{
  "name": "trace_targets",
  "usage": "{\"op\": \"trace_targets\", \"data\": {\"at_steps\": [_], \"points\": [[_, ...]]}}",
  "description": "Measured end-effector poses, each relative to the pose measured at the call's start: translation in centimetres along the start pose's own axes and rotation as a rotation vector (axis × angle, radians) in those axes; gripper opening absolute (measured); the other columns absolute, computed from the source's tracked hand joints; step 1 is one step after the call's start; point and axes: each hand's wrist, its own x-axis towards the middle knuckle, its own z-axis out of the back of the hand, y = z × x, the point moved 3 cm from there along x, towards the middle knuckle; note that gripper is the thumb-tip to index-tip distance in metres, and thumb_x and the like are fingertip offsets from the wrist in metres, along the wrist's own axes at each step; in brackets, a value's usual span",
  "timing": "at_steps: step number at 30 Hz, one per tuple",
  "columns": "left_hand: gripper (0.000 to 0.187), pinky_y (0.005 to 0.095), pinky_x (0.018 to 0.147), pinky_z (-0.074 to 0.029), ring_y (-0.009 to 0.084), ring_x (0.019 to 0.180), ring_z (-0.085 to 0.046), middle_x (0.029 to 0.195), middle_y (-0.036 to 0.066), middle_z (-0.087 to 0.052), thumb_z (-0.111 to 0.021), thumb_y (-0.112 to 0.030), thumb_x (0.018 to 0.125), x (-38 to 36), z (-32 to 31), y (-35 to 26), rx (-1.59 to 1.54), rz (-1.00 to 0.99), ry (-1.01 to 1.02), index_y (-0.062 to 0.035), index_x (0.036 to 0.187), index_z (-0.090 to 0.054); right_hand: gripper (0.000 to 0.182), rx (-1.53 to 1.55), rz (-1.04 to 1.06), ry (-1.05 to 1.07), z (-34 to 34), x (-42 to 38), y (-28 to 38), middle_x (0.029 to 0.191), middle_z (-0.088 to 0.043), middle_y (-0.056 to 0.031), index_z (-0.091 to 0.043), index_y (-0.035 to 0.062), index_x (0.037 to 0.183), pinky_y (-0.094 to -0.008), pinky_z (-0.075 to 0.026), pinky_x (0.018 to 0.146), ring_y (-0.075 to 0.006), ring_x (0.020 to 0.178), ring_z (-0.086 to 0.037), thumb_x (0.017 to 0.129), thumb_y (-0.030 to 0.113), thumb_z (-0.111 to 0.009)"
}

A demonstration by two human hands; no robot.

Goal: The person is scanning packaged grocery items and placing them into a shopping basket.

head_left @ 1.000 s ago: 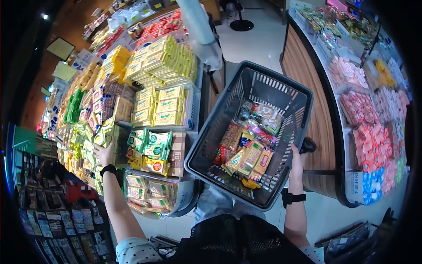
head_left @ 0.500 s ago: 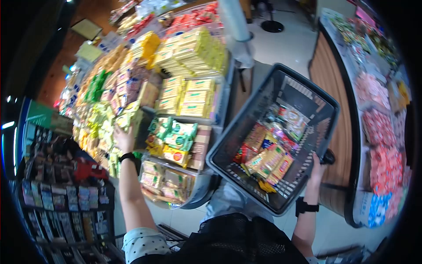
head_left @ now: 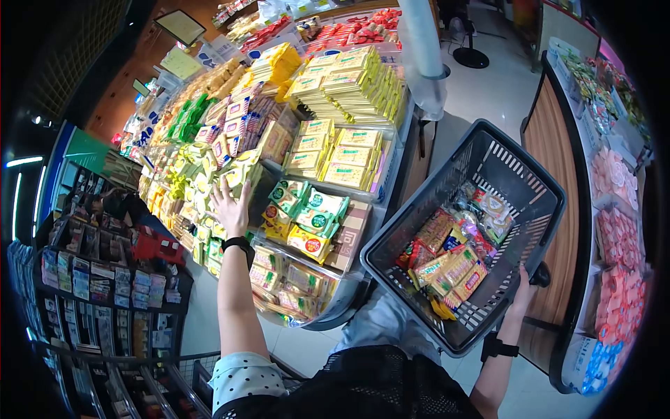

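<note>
My left hand (head_left: pixel 232 209) reaches over a heap of pale yellow snack packets (head_left: pixel 244 167), its fingers stretched and spread. The fingertips seem to rest on the packets, and nothing shows in its grip. Just right of it lie green and yellow snack bags (head_left: pixel 317 222) in a clear bin. My right hand (head_left: pixel 520 295) is closed on the right side of a dark grey shopping basket (head_left: pixel 391 241), which is tilted in front of my body. Inside the basket are several wrapped biscuit packs (head_left: pixel 457 272) and other colourful packets. The fingers of my right hand are partly hidden by the basket wall.
Stacked yellow biscuit packs (head_left: pixel 356 80) fill the bins further back. A wood-sided counter (head_left: pixel 562 181) with pink and red packets (head_left: pixel 618 272) stands at right. At lower left is a dark rack (head_left: pixel 112 293) of small packages. A plastic-wrapped post (head_left: pixel 422 56) rises behind the basket.
The whole view has swung, so shelves and basket sit further right in the picture. My left hand stays by the pale yellow packets, fingers now clearly spread. My right hand still holds the basket.
</note>
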Motion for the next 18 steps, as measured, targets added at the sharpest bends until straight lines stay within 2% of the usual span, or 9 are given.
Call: {"op": "trace_targets", "data": {"at_steps": [2,4,6,8,10,11,14,17,18], "points": [[0.074,0.0576,0.097,-0.002,0.0314,0.124,-0.022,0.132,0.013,-0.029,-0.038,-0.066,0.073,0.5,-0.1,0.3,-0.167,0.157,-0.010,-0.0120,0.122,-0.039,0.036,-0.009,0.027,0.021,0.3,0.6,-0.5,0.091,-0.055,-0.0077,-0.048,-0.0002,0.102,-0.0279,-0.047,0.066,-0.0162,0.076,-0.056,0.073,0.016,-0.063],[0.076,0.0558,0.097,-0.002,0.0298,0.122,-0.025,0.127,0.016,-0.034,-0.043,-0.067,0.070,1.6,-0.6,1.0,-0.326,0.216,-0.033,-0.0071,0.116,-0.043,0.036,-0.002,0.036,0.026,0.9,1.1,-1.0,0.091,-0.055,-0.0077,-0.048,-0.0004,0.102,-0.0278,-0.047,0.065,-0.0162,0.075,-0.056,0.073,0.016,-0.063],[0.075,0.0536,0.098,-0.004,0.0269,0.120,-0.028,0.121,0.018,-0.039,-0.051,-0.066,0.066,2.2,-0.8,2.2,-0.363,0.475,-0.068,-0.0053,0.111,-0.047,0.036,0.011,0.052,0.040,0.5,1.2,-0.9,0.090,-0.055,-0.0076,-0.048,-0.0005,0.102,-0.0276,-0.047,0.065,-0.0162,0.075,-0.056,0.073,0.016,-0.063],[0.093,0.0529,0.099,-0.004,0.0315,0.125,-0.018,0.126,0.025,-0.029,-0.059,-0.067,0.056,2.6,-1.0,2.4,-0.491,0.474,0.022,-0.0019,0.118,-0.038,0.045,0.039,-0.010,0.005,0.4,0.6,-0.6,0.104,-0.052,-0.0105,-0.041,-0.0026,0.113,-0.0268,-0.041,0.079,-0.0176,0.091,-0.052,0.074,0.010,-0.061],[0.112,0.0524,0.099,-0.004,0.0394,0.126,-0.006,0.130,0.033,-0.015,-0.061,-0.072,0.048,2.6,-1.6,2.8,-0.113,0.706,-0.201,0.0012,0.125,-0.024,0.048,0.040,-0.010,0.019,0.2,0.3,-0.2,0.106,-0.050,-0.0110,-0.038,-0.0026,0.115,-0.0272,-0.040,0.081,-0.0181,0.093,-0.051,0.074,0.010,-0.061],[0.126,0.0511,0.100,-0.005,0.0449,0.124,0.004,0.129,0.038,-0.003,-0.063,-0.072,0.042,2.8,-1.9,3.5,-0.205,0.691,-0.114,0.0039,0.128,-0.012,0.051,0.039,-0.012,0.025,0.2,0.1,-0.1,0.108,-0.049,-0.0114,-0.035,-0.0025,0.117,-0.0276,-0.039,0.082,-0.0185,0.095,-0.051,0.074,0.010,-0.061],[0.126,0.0499,0.100,-0.008,0.0438,0.124,-0.003,0.128,0.037,-0.010,-0.063,-0.072,0.042,7.9,-17.9,20.0,-0.734,0.398,-0.586,0.0054,0.128,-0.013,0.057,0.065,0.007,0.067,0.2,0.1,-0.1,0.110,-0.048,-0.0120,-0.029,-0.0022,0.120,-0.0280,-0.039,0.082,-0.0190,0.095,-0.050,0.074,0.010,-0.061],[0.116,0.0511,0.099,-0.012,0.0433,0.123,-0.011,0.128,0.033,-0.018,-0.061,-0.070,0.050,2.4,-1.9,3.1,-0.255,0.892,0.127,-0.0001,0.130,-0.015,0.057,0.058,0.012,0.067,-0.3,-0.8,0.5,0.111,-0.047,-0.0121,-0.029,-0.0009,0.119,-0.0283,-0.039,0.083,-0.0190,0.095,-0.050,0.074,0.011,-0.062],[0.116,0.0511,0.099,-0.012,0.0433,0.123,-0.011,0.128,0.033,-0.018,-0.061,-0.070,0.050,2.0,-1.9,3.1,-0.255,0.891,0.126,-0.0001,0.130,-0.015,0.057,0.059,0.012,0.067,-0.5,-1.1,0.8,0.111,-0.047,-0.0121,-0.029,-0.0009,0.119,-0.0283,-0.039,0.083,-0.0190,0.095,-0.050,0.074,0.011,-0.062]]}}
